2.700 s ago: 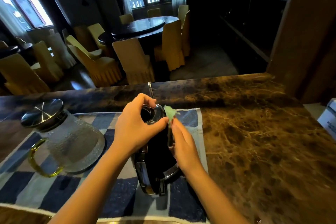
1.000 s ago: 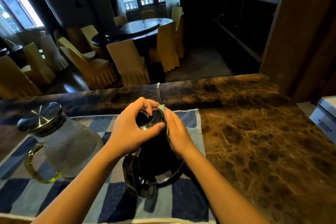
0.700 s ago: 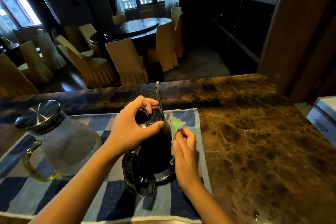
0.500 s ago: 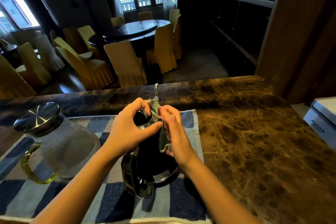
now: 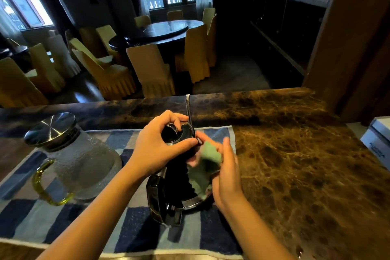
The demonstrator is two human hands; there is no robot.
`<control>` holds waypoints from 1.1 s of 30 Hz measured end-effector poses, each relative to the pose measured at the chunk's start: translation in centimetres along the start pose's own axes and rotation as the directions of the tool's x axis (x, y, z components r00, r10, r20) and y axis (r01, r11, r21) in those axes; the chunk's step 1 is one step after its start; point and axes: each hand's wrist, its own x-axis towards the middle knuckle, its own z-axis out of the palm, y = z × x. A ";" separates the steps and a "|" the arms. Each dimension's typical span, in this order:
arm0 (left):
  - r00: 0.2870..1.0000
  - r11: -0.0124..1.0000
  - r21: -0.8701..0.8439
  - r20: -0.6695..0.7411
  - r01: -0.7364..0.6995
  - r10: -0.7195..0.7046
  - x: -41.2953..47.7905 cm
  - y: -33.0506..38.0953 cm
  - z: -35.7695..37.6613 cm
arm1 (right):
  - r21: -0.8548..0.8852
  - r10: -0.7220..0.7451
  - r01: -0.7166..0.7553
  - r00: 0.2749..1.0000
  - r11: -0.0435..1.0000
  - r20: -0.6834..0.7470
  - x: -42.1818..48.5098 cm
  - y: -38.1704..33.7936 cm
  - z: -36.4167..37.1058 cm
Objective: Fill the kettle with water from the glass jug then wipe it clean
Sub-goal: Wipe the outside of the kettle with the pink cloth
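Note:
A black kettle with a thin metal spout stands on a blue checked towel, its handle toward me. My left hand grips the kettle's top, fingers curled round the lid. My right hand holds a green cloth against the kettle's right side. The glass jug, with a steel lid and yellow handle, stands on the towel to the left, apart from both hands.
The towel lies on a brown marble counter that stretches to the right. A white box sits at the right edge. Beyond the counter are a dark round dining table and several yellow-covered chairs.
My right hand has slid the green cloth from the kettle's top down its right side. My left hand has kept its grip on the lid. The jug has not moved.

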 end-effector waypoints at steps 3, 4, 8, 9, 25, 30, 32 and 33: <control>1.000 1.000 -0.004 0.001 0.004 -0.004 -0.1 0.0 0.0 | -0.219 -0.216 0.196 0.974 0.956 -0.070 2.0 -0.8 1.3; 1.000 1.000 -0.005 -0.002 0.003 -0.003 -0.1 0.1 0.0 | -0.292 -0.285 0.259 0.957 0.921 -0.047 2.2 -0.2 1.4; 1.000 1.000 -0.009 -0.010 0.006 -0.006 -0.2 0.1 0.0 | -0.469 -0.301 0.244 0.952 0.848 -0.049 0.1 3.9 0.3; 1.000 1.000 -0.008 -0.009 0.009 -0.009 -0.2 0.1 0.1 | -0.433 -0.237 0.191 0.970 0.881 -0.054 -0.5 4.8 -0.2; 0.998 1.000 0.002 -0.056 -0.001 0.001 0.0 -0.4 0.4 | -0.462 -0.103 0.049 0.990 0.885 -0.093 2.1 4.9 -1.2; 0.996 1.000 0.024 -0.084 0.010 -0.007 -0.1 -0.3 0.5 | -0.392 -0.302 0.318 0.948 0.864 0.104 -2.0 3.5 1.8; 0.994 0.999 0.039 -0.103 0.023 -0.019 0.0 -0.3 0.6 | -0.350 -0.356 0.398 0.917 0.848 0.179 -1.1 1.2 3.8; 0.993 0.998 0.054 -0.113 0.031 -0.024 -0.1 -0.2 0.7 | -0.368 -0.388 0.424 0.905 0.827 0.173 -0.2 0.4 4.6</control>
